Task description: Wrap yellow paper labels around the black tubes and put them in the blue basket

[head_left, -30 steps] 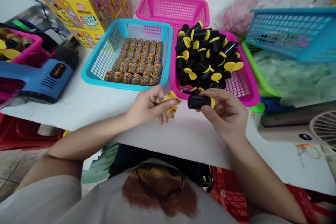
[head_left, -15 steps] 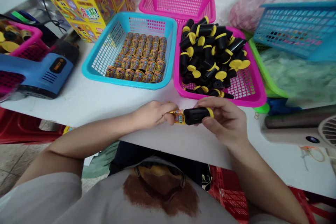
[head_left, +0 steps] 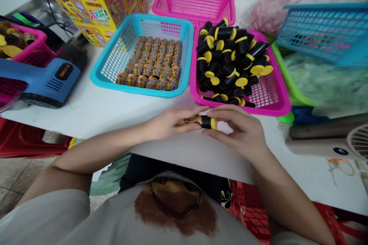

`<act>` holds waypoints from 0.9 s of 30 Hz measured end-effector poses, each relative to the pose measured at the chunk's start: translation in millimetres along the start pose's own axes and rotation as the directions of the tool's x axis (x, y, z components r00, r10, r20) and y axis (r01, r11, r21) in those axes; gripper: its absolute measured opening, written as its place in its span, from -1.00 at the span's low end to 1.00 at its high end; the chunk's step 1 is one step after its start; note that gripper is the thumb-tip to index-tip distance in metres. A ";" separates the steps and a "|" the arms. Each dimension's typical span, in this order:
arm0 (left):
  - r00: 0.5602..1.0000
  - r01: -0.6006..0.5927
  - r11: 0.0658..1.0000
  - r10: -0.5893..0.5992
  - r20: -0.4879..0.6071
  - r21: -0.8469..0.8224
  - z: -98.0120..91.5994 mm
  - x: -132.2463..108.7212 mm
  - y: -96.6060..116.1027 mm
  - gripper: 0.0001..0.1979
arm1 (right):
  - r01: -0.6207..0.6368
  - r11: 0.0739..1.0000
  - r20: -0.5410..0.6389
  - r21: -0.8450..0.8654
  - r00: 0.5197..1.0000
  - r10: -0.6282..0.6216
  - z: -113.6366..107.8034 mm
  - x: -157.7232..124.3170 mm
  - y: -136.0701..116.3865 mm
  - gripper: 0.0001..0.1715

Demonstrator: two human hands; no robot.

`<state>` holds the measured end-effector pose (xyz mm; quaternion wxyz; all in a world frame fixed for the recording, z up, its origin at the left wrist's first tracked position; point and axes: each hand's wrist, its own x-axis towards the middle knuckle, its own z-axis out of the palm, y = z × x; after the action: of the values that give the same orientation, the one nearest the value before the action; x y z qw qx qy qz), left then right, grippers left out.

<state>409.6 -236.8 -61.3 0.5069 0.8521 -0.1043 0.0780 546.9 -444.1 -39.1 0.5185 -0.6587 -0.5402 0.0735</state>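
Tube (head_left: 193, 121), gold label (head_left: 189, 121) unreadable, black yellow-rimmed cap (head_left: 209, 123), grasped by left hand (head_left: 169, 123), right hand (head_left: 235, 132)

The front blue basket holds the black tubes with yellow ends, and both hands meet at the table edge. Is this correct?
No: the front blue basket holds printed gold-and-orange tubes. The black tubes with yellow ends lie in the front pink basket, in the head view. The left hand and right hand meet as stated.

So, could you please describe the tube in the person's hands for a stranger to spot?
On the white table, below the pink basket of black tubes, the left hand and right hand meet. The black tube between them alone shows a printed gold roll protruding.
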 end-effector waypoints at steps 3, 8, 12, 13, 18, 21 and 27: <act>0.996 0.069 0.947 -0.081 -0.025 -0.315 6.7 -0.8 5.1 -0.24 | -0.077 0.987 0.046 0.142 0.996 0.071 7.5 -1.7 3.6 -0.50; 0.981 0.044 0.982 -0.077 -0.177 -0.183 16.0 -9.5 14.2 -0.35 | -0.324 0.882 0.056 0.343 0.944 0.325 22.6 -0.4 -4.4 -0.62; 0.946 -0.193 0.972 0.222 -0.238 0.137 23.2 -12.8 13.6 -0.55 | -0.431 0.879 -0.031 0.206 0.895 0.446 28.1 -2.5 -14.6 -0.52; 0.938 -0.226 0.961 0.259 -0.228 0.161 24.7 -12.3 12.1 -0.57 | -0.425 0.891 -0.058 0.158 0.897 0.438 28.0 -3.8 -14.9 -0.51; 0.934 -0.056 0.975 -0.025 -0.357 -0.214 25.1 -4.6 10.7 -0.19 | 0.034 0.997 -0.167 -0.068 0.985 -0.045 23.3 -7.4 -3.8 -0.33; 0.916 -0.013 0.883 -0.177 -0.359 -0.470 20.7 0.8 16.4 -0.04 | 0.328 0.891 -0.048 -0.315 0.932 -0.360 26.1 -4.8 1.2 -0.22; 0.959 -0.035 0.729 -0.167 -0.227 -0.683 23.8 8.0 20.4 -0.29 | 0.400 0.752 -0.037 -0.524 0.871 -0.489 40.5 -5.1 -5.3 -0.28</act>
<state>412.8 -268.0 -53.4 0.7952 0.5912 -0.0240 0.1327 514.8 -424.3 -55.7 0.3766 -0.6259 -0.6348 -0.2519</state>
